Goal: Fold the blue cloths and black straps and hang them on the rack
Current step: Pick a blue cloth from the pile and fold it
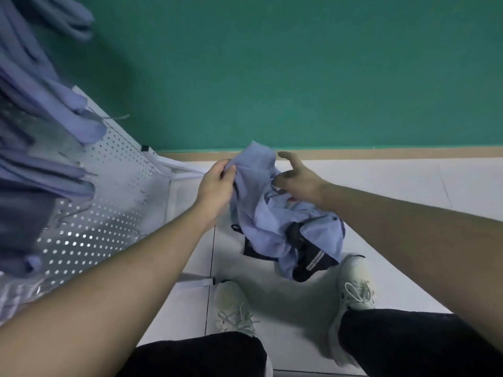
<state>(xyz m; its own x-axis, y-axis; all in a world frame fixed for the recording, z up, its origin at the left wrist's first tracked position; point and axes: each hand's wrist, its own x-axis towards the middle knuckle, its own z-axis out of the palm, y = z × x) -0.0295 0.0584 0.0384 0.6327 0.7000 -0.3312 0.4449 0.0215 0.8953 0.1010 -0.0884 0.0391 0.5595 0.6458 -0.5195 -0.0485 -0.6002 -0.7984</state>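
We see a pale, lavender-tinged blue cloth (261,213) bunched over the white tiled floor (394,180). Tangled in it are black straps (313,261), one carrying a grey-white striped band. A small patch of red and white shows among the folds, though we cannot tell what it belongs to. The hanging cloths (40,110) on the left share the same soft blue, some looking darker, perhaps from blur. The rack (109,191) is white metal dotted with a regular grid of small holes. The wall (299,63) is flat teal-green above a tan skirting strip (381,153). Our shoes (234,308) are off-white, the trousers (422,341) black.
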